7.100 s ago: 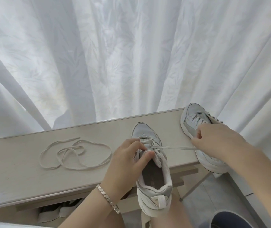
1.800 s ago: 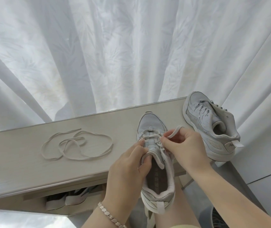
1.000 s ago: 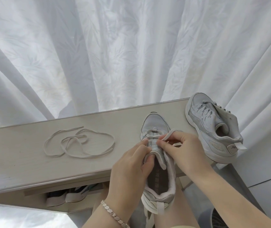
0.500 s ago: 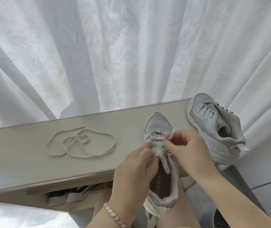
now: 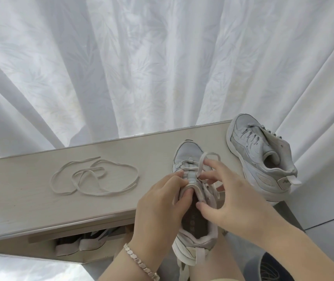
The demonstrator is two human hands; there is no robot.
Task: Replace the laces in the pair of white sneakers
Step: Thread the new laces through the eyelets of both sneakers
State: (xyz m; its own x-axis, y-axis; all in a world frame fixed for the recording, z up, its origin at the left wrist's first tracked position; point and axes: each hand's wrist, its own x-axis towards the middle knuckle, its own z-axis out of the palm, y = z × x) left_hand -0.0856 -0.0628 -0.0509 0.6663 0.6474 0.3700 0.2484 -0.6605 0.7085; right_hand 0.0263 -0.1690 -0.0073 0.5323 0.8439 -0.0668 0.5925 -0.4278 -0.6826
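Right hand [image 5: 233, 191] is back from its 3 o'clock pull. Lace [image 5: 201, 161] is no longer taut sideways, now a slack loop over the near sneaker [image 5: 186, 153] eyelets. Pinch released, fingers [image 5: 212, 164] spread. Far sneaker [image 5: 251, 151] at 2 o'clock now uncovered.

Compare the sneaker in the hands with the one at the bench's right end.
The held sneaker sits upright, toe on the bench, gripped by the left hand; the other sneaker leans on its side, untouched. The held sneaker's lace loop stands loose by the right hand; the other sneaker's lace lies flat across its eyelets. Both are pale, same style, with heel tabs.
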